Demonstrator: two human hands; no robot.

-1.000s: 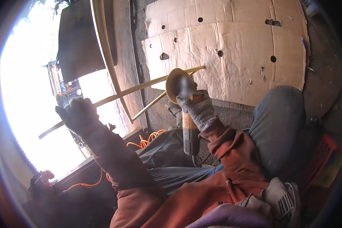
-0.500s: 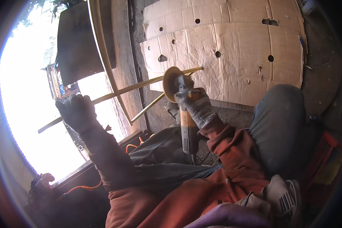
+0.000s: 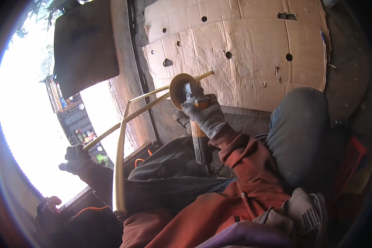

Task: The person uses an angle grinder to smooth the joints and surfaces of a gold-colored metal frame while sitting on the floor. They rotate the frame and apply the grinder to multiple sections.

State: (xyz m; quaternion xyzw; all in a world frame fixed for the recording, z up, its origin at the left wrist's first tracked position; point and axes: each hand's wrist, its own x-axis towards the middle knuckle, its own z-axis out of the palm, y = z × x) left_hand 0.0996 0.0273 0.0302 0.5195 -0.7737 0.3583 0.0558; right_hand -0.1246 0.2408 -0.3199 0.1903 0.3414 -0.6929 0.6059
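In my gloved right hand point(image 3: 206, 113) I grip an angle grinder point(image 3: 199, 144) with a yellow-and-black body and a round brownish disc point(image 3: 178, 84). The disc stands against a frame of thin yellow bars point(image 3: 119, 165) and hides part of it; I cannot tell whether they touch. One bar's far end rests over the cardboard, and a longer curved bar comes down toward my left forearm. My gloved left hand point(image 3: 77, 160) closes at the left end of a crossing bar, though its fingers are dark against the glare.
Sheets of cardboard point(image 3: 252, 62) with holes lie on the ground ahead. A dark panel point(image 3: 87, 47) stands at the upper left beside a bright opening. My bent knee point(image 3: 301, 128) is to the right, near a red crate point(image 3: 353, 161). An orange cord point(image 3: 93, 208) runs at lower left.
The frame has turned over: its long curved bar, which pointed up and away, now reaches down toward me. My left hand has moved lower. The grinder stays beside the bars.
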